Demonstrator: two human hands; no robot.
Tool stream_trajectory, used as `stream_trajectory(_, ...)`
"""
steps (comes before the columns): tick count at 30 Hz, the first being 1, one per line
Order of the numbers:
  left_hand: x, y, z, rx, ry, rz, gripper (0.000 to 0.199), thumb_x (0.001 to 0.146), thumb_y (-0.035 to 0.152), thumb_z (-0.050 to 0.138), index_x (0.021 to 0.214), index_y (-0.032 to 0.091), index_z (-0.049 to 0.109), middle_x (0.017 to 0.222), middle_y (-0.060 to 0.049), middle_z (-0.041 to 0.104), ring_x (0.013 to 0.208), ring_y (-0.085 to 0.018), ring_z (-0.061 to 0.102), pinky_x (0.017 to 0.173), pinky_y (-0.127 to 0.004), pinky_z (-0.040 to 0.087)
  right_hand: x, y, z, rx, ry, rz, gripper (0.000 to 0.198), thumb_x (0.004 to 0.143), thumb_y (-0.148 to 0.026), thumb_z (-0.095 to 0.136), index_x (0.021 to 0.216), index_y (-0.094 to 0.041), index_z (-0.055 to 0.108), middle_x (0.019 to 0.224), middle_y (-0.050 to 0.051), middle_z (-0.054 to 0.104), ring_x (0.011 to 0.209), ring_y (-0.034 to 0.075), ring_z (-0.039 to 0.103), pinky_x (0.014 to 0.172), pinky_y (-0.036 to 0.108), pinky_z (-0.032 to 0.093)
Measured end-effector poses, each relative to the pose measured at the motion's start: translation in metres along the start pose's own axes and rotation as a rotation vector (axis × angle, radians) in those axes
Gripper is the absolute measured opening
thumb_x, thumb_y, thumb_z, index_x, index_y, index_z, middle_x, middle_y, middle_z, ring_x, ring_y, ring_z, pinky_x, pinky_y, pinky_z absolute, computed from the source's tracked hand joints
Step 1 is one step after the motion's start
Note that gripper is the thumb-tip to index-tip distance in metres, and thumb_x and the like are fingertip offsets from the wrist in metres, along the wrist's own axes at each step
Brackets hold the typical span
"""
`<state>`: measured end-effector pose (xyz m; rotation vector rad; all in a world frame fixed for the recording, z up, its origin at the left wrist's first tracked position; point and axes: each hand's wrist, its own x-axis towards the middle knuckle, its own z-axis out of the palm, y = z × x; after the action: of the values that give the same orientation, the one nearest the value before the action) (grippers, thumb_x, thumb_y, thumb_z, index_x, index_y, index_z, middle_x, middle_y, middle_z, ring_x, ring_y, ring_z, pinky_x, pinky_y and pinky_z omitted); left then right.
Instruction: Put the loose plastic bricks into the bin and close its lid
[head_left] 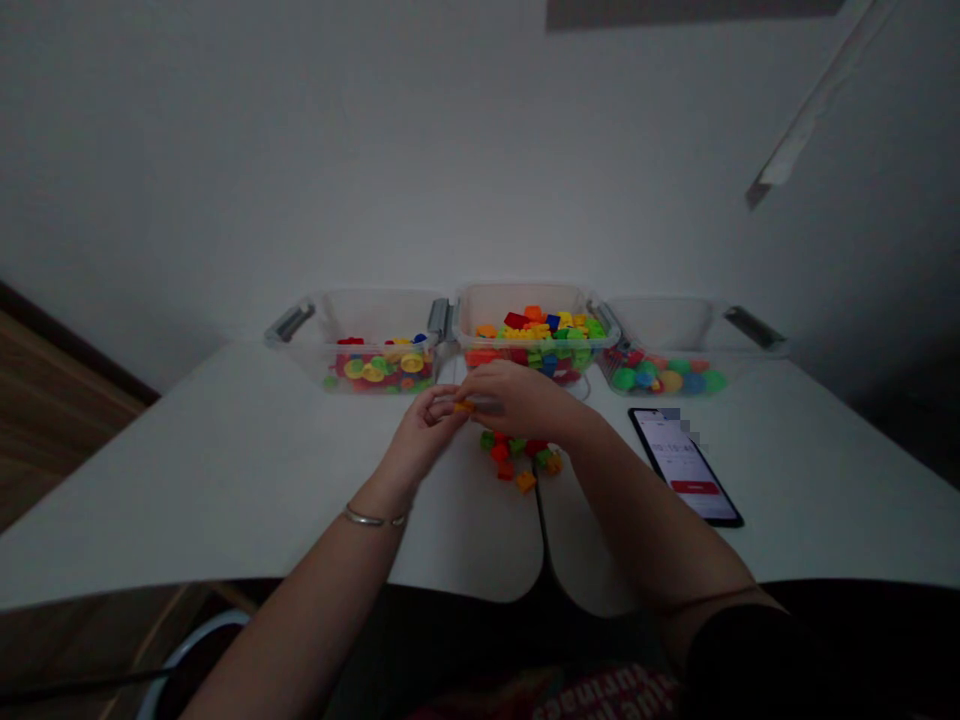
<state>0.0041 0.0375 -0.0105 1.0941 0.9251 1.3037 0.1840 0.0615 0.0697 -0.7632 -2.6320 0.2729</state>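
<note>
My left hand (pixel 429 418) and my right hand (pixel 521 398) meet at the middle of the table, in front of the centre bin. Between their fingertips is a small orange toy building block (pixel 464 406), and the fingers of both hands are closed around it. My fingers cover part of the block, so its full shape is hidden. Just below my right hand lies a loose pile of red, green and orange building blocks (pixel 517 446). One orange block (pixel 526 482) sits at the near edge of that pile.
Along the wall stand three clear plastic bins: the left bin (pixel 300 352) with mixed colourful pieces, the centre bin (pixel 480 292) heaped with blocks, the right bin (pixel 739 352) with coloured balls. A lit phone (pixel 686 465) lies on the right. Two white tabletops (pixel 247 470) meet at a dark seam.
</note>
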Motion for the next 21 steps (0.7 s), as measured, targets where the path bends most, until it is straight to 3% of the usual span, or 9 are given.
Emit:
stream_trajectory(13, -0.002, -0.001, -0.001, 0.020, -0.082, -0.011, 0.065, 0.065, 0.039, 0.086, 0.120, 0.022, 0.057, 0.078, 0.001, 0.074, 0.070, -0.014, 0.066, 0.069, -0.026, 0.046, -0.002, 0.002, -0.006, 0.095, -0.013, 0.038, 0.013, 0.088, -0.023, 0.066, 0.098, -0.019, 0.072, 0.093, 0.004, 0.071, 0.084, 0.017, 0.062, 0.075, 0.028, 0.044)
stream_trajectory(17, -0.005, -0.003, -0.006, 0.192, -0.095, 0.108, 0.046, 0.083, 0.044, 0.069, 0.121, 0.019, 0.060, 0.089, -0.005, 0.075, 0.087, -0.020, 0.068, 0.080, -0.032, 0.049, -0.005, 0.008, -0.010, 0.042, 0.239, 0.094, 0.015, 0.084, -0.023, 0.067, 0.098, -0.019, 0.070, 0.097, 0.006, 0.072, 0.091, 0.019, 0.063, 0.080, 0.031, 0.045)
stream_trajectory(21, -0.008, -0.001, -0.008, 0.604, -0.185, 0.265, 0.036, 0.085, 0.032, 0.064, 0.120, 0.020, 0.065, 0.110, -0.009, 0.072, 0.102, -0.024, 0.066, 0.085, -0.038, 0.050, -0.005, 0.016, -0.010, -0.065, 0.584, 0.225, 0.015, 0.084, -0.022, 0.063, 0.098, -0.019, 0.069, 0.097, 0.007, 0.073, 0.090, 0.021, 0.065, 0.084, 0.034, 0.046)
